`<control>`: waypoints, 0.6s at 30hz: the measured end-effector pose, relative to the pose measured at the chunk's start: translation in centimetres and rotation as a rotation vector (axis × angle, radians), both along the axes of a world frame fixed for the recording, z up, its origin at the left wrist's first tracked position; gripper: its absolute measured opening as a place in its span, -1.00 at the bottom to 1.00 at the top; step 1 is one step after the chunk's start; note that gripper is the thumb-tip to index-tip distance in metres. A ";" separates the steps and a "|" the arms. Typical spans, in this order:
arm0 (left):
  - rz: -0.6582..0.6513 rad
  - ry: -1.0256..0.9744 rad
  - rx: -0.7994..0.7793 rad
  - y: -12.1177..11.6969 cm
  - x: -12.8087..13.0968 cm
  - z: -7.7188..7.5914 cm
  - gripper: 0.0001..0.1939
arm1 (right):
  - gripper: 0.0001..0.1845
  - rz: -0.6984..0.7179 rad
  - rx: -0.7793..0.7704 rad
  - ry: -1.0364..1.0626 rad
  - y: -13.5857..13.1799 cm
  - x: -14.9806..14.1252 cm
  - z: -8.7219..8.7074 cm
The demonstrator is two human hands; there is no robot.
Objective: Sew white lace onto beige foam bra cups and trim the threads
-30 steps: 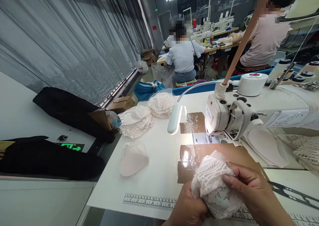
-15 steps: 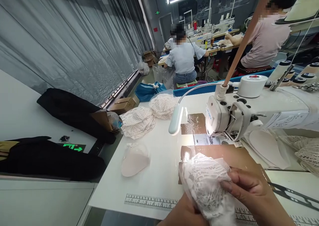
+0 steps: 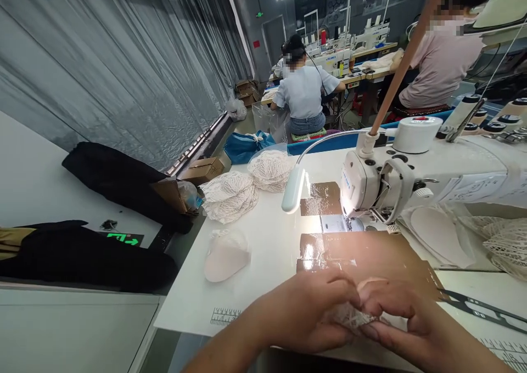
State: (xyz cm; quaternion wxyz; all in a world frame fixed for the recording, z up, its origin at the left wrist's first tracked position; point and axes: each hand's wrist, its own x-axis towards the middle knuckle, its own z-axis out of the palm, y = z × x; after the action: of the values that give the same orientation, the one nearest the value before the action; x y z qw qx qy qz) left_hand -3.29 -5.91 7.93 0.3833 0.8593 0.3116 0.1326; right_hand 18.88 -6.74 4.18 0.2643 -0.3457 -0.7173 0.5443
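Note:
Near the front edge of the sewing table, my left hand (image 3: pixel 317 310) and my right hand (image 3: pixel 395 307) are closed together around a white lace piece (image 3: pixel 349 315). Most of the lace is hidden under my fingers; a crumpled part shows between my palms. Just beyond my hands, a shiny brown sheet (image 3: pixel 362 258) lies in front of the white sewing machine (image 3: pixel 370 186). To the left, a pale rounded pad (image 3: pixel 225 260) with a sheer edge rests on the table.
Two lace stacks (image 3: pixel 230 197) sit at the table's far left. A lit lamp (image 3: pixel 293 189) hangs beside the machine's needle area. At right lie a black slotted tool (image 3: pixel 481 310), pale pads (image 3: pixel 434 233) and more lace (image 3: pixel 508 244). Co-workers sit at machines beyond.
My left hand has come up from below and over the lace. The lace, earlier spread out and visible, is now bunched and mostly covered by both hands. The view has shifted slightly.

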 end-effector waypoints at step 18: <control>0.374 -0.201 -0.325 -2.9 0.5 -3.5 -0.54 | -0.78 -0.025 -0.123 -0.065 0.6 0.2 -1.7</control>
State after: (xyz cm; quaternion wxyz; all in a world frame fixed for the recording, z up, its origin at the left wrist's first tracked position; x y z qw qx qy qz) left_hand -2.80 -8.82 4.47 0.5142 0.6962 0.4427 0.2342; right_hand 19.12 -6.18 2.48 0.2256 -0.3878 -0.6863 0.5725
